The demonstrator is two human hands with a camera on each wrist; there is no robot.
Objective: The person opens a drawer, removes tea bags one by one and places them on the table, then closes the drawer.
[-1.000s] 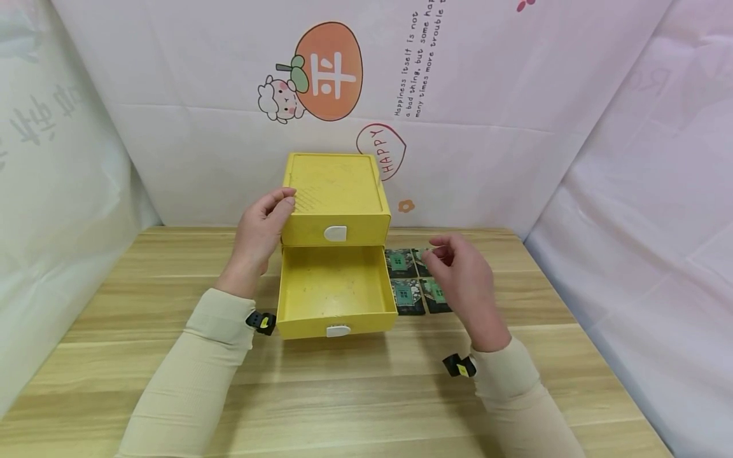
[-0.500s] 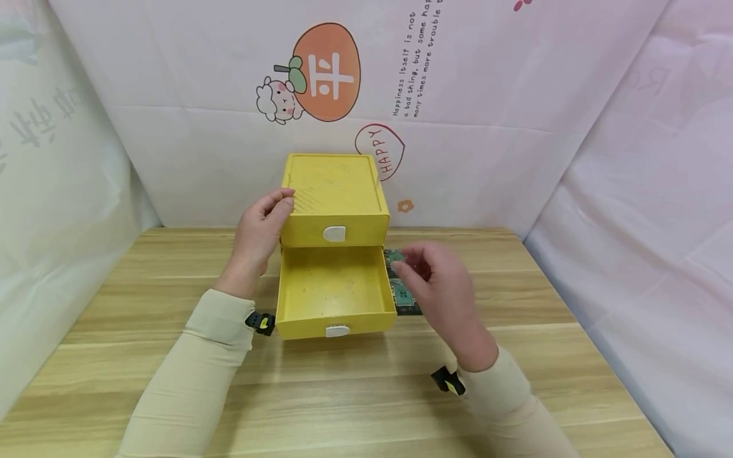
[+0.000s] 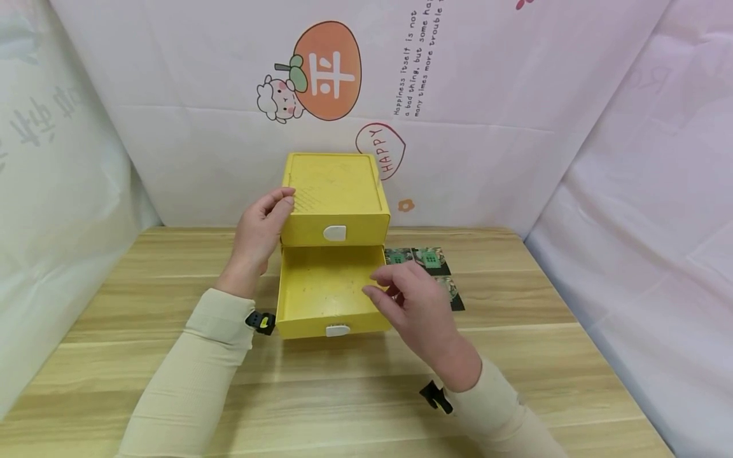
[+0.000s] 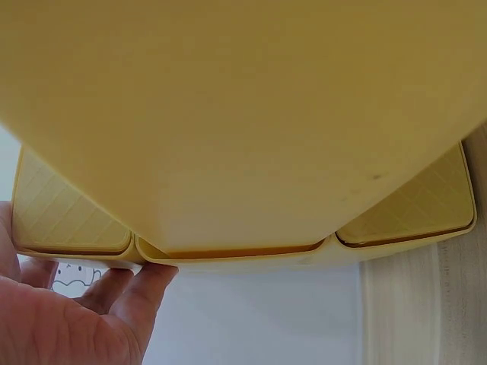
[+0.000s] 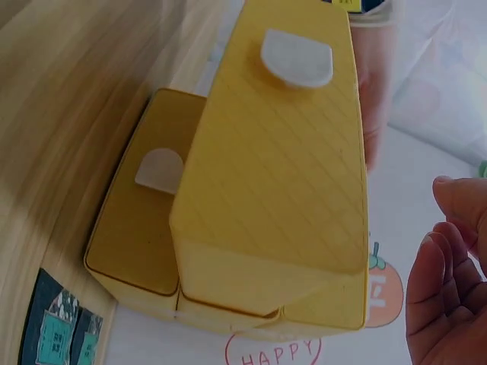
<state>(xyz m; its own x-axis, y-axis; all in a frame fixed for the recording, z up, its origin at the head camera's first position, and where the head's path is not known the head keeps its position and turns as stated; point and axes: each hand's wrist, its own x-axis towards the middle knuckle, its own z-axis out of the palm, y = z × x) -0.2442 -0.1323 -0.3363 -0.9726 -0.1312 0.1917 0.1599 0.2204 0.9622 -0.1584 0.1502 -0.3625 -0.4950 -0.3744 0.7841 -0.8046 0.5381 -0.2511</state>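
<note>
One left hand point(image 3: 258, 222), fingers bent, grips the yellow box point(image 3: 338, 184) at its right, seemingly steadying it, while the right hand point(image 3: 418, 308), half-opened and holding nothing, hovers over the side of the pulled-out drawer point(image 3: 309, 328), so next move probably calls for lowering it carefully.

Yellow drawer unit point(image 3: 338, 194) with white handles point(image 3: 335, 233) on a wood-grain desk point(image 3: 321, 394). At its three o'clock, dark cards point(image 3: 432, 259) with green panels; at twelve, a white, printed backdrop point(image 3: 487, 165).
</note>
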